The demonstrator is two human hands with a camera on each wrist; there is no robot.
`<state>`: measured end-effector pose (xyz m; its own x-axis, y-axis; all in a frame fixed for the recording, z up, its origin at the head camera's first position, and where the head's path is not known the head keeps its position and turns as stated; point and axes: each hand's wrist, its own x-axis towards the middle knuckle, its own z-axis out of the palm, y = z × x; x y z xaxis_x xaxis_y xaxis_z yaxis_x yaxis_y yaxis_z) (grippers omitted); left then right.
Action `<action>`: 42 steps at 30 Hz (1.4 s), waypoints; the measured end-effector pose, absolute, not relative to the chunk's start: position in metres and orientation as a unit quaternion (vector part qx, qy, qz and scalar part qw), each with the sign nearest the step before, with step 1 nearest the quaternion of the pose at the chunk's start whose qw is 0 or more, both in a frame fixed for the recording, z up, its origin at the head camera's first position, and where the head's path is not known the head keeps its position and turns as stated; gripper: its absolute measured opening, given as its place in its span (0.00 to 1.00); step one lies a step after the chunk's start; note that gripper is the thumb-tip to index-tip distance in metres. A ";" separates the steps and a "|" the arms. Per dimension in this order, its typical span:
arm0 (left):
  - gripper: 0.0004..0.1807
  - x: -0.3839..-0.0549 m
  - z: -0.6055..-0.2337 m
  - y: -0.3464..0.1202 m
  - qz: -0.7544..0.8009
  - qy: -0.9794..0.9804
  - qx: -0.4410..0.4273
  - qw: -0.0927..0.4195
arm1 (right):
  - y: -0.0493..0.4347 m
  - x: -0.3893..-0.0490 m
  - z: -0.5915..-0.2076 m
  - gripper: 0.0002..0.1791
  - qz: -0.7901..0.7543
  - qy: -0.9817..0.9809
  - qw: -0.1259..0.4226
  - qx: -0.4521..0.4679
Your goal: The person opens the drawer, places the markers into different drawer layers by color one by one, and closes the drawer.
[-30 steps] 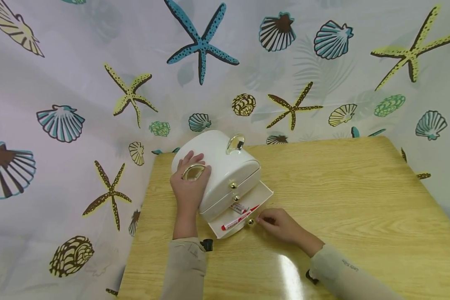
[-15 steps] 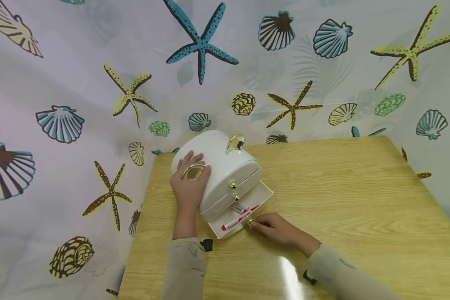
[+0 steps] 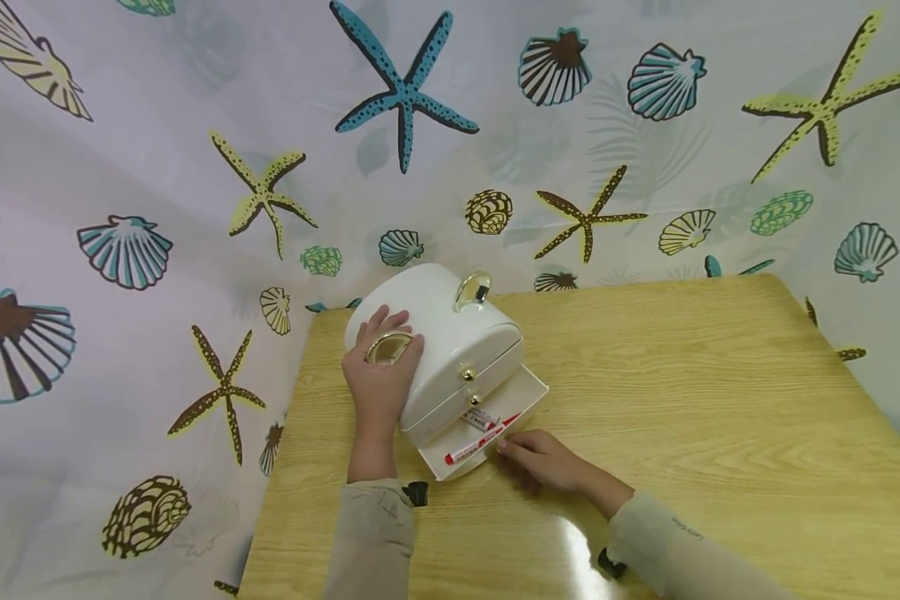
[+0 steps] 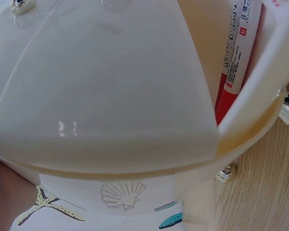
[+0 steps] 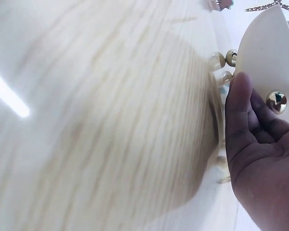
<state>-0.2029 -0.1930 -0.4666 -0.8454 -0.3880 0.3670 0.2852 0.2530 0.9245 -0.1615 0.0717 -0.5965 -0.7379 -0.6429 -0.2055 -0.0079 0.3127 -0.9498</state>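
Note:
A white domed drawer box [image 3: 438, 312] carries gold loops on top and small gold knobs on its front. The lowest drawer [image 3: 534, 386] is pulled out, holding white markers [image 3: 471, 450] with red caps. My left hand [image 3: 378, 379] rests spread on the dome, a gold loop [image 3: 390, 348] showing between thumb and fingers. My right hand [image 3: 551, 462] is at the drawer front, its thumb tip near the rim. In the right wrist view, a gold knob [image 5: 276, 102] shows unpinched between thumb and fingers, and one straight finger lies along the front's edge.
The box stands on a wood-grain table [image 3: 682, 400], near its left side. A white curtain [image 3: 450, 142] printed with shells and starfish hangs behind and beside the table. Gold feet [image 4: 226, 173] support the box.
My right hand first closed in on the drawer knob, then slid slightly lower and left so that it covers the knob in the head view. The left hand and drawer look unmoved.

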 end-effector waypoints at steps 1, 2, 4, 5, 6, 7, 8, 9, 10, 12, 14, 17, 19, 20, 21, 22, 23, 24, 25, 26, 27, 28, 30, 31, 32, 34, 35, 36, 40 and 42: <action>0.12 -0.203 -0.466 -0.193 -0.610 -0.742 0.035 0.276 | 0.071 -0.161 -0.596 0.25 -0.550 0.752 0.293 -0.214; 0.12 -0.202 -0.466 -0.192 -0.609 -0.742 0.034 0.277 | 0.071 -0.161 -0.596 0.25 -0.554 0.749 0.294 -0.212; 0.12 -0.202 -0.466 -0.192 -0.609 -0.743 0.035 0.276 | 0.070 -0.160 -0.596 0.26 -0.558 0.747 0.295 -0.209; 0.12 -0.202 -0.466 -0.192 -0.608 -0.744 0.036 0.275 | 0.070 -0.160 -0.595 0.25 -0.560 0.745 0.296 -0.207; 0.12 -0.202 -0.466 -0.192 -0.608 -0.744 0.036 0.274 | 0.069 -0.160 -0.595 0.25 -0.561 0.745 0.297 -0.206; 0.12 -0.202 -0.465 -0.192 -0.608 -0.745 0.037 0.274 | 0.069 -0.160 -0.595 0.26 -0.562 0.744 0.299 -0.204; 0.12 -0.202 -0.465 -0.191 -0.608 -0.744 0.037 0.274 | 0.069 -0.160 -0.595 0.26 -0.562 0.744 0.300 -0.201; 0.12 -0.202 -0.465 -0.191 -0.608 -0.744 0.037 0.275 | 0.068 -0.160 -0.595 0.26 -0.563 0.744 0.302 -0.198; 0.12 -0.202 -0.465 -0.191 -0.608 -0.744 0.037 0.276 | 0.068 -0.160 -0.595 0.27 -0.564 0.743 0.304 -0.195; 0.12 -0.202 -0.464 -0.191 -0.609 -0.742 0.037 0.277 | 0.068 -0.161 -0.595 0.28 -0.564 0.742 0.306 -0.193; 0.12 -0.202 -0.464 -0.192 -0.611 -0.741 0.037 0.277 | 0.067 -0.162 -0.596 0.28 -0.567 0.740 0.307 -0.193; 0.12 -0.202 -0.465 -0.193 -0.614 -0.738 0.037 0.277 | 0.067 -0.163 -0.596 0.28 -0.570 0.737 0.306 -0.195; 0.12 -0.202 -0.465 -0.193 -0.615 -0.738 0.038 0.276 | 0.067 -0.164 -0.596 0.28 -0.572 0.736 0.308 -0.192; 0.12 -0.202 -0.465 -0.193 -0.615 -0.738 0.038 0.276 | 0.066 -0.164 -0.596 0.28 -0.572 0.736 0.309 -0.191; 0.12 -0.202 -0.465 -0.193 -0.615 -0.738 0.038 0.275 | 0.066 -0.164 -0.597 0.29 -0.571 0.737 0.310 -0.189; 0.12 -0.202 -0.465 -0.194 -0.615 -0.738 0.039 0.274 | 0.065 -0.164 -0.597 0.29 -0.570 0.738 0.310 -0.187; 0.12 -0.202 -0.465 -0.194 -0.615 -0.738 0.039 0.274 | 0.064 -0.164 -0.597 0.29 -0.569 0.738 0.310 -0.186; 0.12 -0.202 -0.465 -0.194 -0.615 -0.739 0.039 0.274 | 0.064 -0.165 -0.597 0.29 -0.569 0.738 0.311 -0.186; 0.12 -0.202 -0.465 -0.194 -0.614 -0.739 0.038 0.275 | 0.063 -0.165 -0.598 0.29 -0.568 0.739 0.311 -0.186; 0.12 -0.202 -0.465 -0.194 -0.614 -0.739 0.038 0.275 | 0.062 -0.166 -0.598 0.29 -0.567 0.740 0.310 -0.187; 0.12 -0.202 -0.465 -0.195 -0.614 -0.739 0.038 0.276 | 0.062 -0.166 -0.598 0.29 -0.566 0.741 0.309 -0.188; 0.12 -0.202 -0.465 -0.195 -0.614 -0.739 0.038 0.275 | 0.062 -0.167 -0.598 0.29 -0.565 0.742 0.308 -0.189; 0.12 -0.203 -0.466 -0.195 -0.614 -0.739 0.039 0.275 | 0.061 -0.169 -0.599 0.29 -0.563 0.743 0.307 -0.192; 0.12 -0.203 -0.466 -0.195 -0.613 -0.740 0.040 0.275 | 0.060 -0.170 -0.599 0.29 -0.562 0.743 0.306 -0.194; 0.12 -0.203 -0.466 -0.195 -0.613 -0.740 0.040 0.274 | 0.060 -0.171 -0.599 0.28 -0.561 0.744 0.305 -0.196; 0.12 -0.203 -0.466 -0.195 -0.611 -0.741 0.040 0.274 | 0.059 -0.173 -0.600 0.28 -0.559 0.746 0.303 -0.199; 0.12 -0.203 -0.467 -0.195 -0.611 -0.741 0.040 0.275 | 0.059 -0.174 -0.600 0.27 -0.558 0.746 0.302 -0.200; 0.12 -0.203 -0.467 -0.195 -0.612 -0.741 0.039 0.275 | 0.058 -0.174 -0.599 0.27 -0.557 0.747 0.302 -0.200; 0.12 -0.203 -0.466 -0.194 -0.611 -0.742 0.037 0.273 | 0.057 -0.177 -0.598 0.28 -0.559 0.745 0.303 -0.202; 0.11 -0.203 -0.466 -0.193 -0.614 -0.739 0.034 0.275 | 0.056 -0.179 -0.597 0.28 -0.559 0.745 0.303 -0.202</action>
